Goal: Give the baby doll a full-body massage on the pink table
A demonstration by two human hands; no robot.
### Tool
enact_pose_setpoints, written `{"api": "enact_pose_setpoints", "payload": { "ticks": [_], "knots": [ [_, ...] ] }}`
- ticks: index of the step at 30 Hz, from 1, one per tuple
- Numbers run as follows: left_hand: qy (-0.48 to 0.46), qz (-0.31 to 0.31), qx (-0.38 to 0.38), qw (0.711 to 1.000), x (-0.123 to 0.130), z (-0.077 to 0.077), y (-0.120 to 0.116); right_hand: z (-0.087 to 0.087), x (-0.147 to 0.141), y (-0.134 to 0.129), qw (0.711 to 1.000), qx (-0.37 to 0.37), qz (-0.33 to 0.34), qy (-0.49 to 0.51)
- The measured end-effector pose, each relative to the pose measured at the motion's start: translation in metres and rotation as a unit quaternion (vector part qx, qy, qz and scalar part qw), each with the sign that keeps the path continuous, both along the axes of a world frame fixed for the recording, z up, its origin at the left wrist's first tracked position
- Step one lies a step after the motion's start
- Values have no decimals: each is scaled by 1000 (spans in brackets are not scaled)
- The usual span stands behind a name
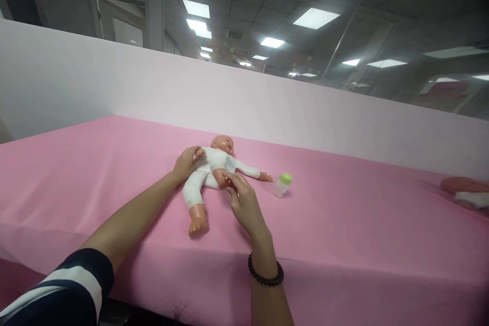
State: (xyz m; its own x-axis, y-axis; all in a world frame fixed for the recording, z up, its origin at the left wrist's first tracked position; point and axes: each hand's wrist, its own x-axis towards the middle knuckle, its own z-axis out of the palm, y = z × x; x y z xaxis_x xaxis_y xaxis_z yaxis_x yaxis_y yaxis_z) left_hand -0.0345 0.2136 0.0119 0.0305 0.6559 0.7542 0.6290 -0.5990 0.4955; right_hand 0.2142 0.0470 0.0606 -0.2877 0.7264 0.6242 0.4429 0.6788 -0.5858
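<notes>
A baby doll (218,159) with a white cloth body lies on its back on a pink-covered table, head toward the far wall. My left hand (186,163) is closed on the doll's hand and arm at the left side of its body. My right hand (243,201) pinches the foot of the doll's raised, bent leg over its lower body. The doll's other leg stretches toward the near edge, and its other arm reaches out to the right. Just past that arm's hand stands a small clear bottle (281,187) with a green cap.
The pink cover (344,214) hangs over the table's near edge. Behind the table runs a white low wall (229,97) with glass above it. At the far right edge lies part of another doll-like object (468,191).
</notes>
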Motion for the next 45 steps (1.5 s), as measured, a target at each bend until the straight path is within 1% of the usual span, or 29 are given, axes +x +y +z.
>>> {"api": "enact_pose_setpoints", "payload": {
  "ticks": [3,5,8,10,12,13,14,15,16,17,19,22,24,26,28,30,32,35,38,40,42,43,45],
  "knots": [
    [-115,17,-24,993,-3,-3,7,-2,15,-19,1000,-15,2,0],
    [-208,38,-46,976,-5,-7,14,-3,26,-32,999,-32,8,-8],
    [-339,84,-92,932,-10,-11,26,-10,42,-47,998,-62,16,-28],
    [-410,100,-147,894,-14,-12,32,-17,49,-54,996,-78,22,-45],
    [-460,115,-212,855,-18,-13,36,-24,54,-59,993,-92,32,-60],
    [-474,123,-240,838,-19,-13,37,-27,55,-61,992,-98,35,-66],
    [-481,129,-255,829,-21,-13,38,-29,55,-62,992,-103,38,-70],
    [-480,132,-254,829,-21,-13,38,-31,55,-63,991,-105,40,-72],
    [-470,130,-238,840,-21,-13,37,-31,55,-63,991,-105,41,-74],
    [-452,125,-210,858,-20,-13,36,-31,54,-63,991,-102,40,-73],
    [-393,104,-142,902,-16,-12,31,-27,51,-60,994,-83,30,-68],
    [-241,50,-59,967,-6,-9,20,-17,42,-50,998,-41,-1,-48],
    [-110,15,-26,994,1,-5,10,-8,33,-40,999,-20,-12,-40],
    [9,-7,-2,1000,6,-1,1,0,20,-27,999,-10,-11,-48],
    [95,-18,19,995,7,2,-6,5,7,-12,998,0,-16,-64],
    [151,-21,36,988,7,3,-8,5,-6,3,997,10,-29,-72],
    [180,-17,47,982,4,3,-8,2,-15,14,997,16,-41,-69],
    [174,-6,46,984,2,1,-6,-2,-19,18,998,21,-38,-49],
    [98,18,14,995,3,0,-3,1,-12,4,999,12,-20,-28],
    [8,36,-18,999,3,1,1,4,-3,-12,1000,2,-13,-21],
    [-108,61,-46,991,0,2,5,5,9,-30,1000,-8,-16,-24],
    [-166,80,-60,981,-3,3,8,4,15,-39,999,-16,-17,-30],
    [-267,130,-96,950,-10,5,14,-2,26,-54,998,-37,-18,-42]
  ]
}}
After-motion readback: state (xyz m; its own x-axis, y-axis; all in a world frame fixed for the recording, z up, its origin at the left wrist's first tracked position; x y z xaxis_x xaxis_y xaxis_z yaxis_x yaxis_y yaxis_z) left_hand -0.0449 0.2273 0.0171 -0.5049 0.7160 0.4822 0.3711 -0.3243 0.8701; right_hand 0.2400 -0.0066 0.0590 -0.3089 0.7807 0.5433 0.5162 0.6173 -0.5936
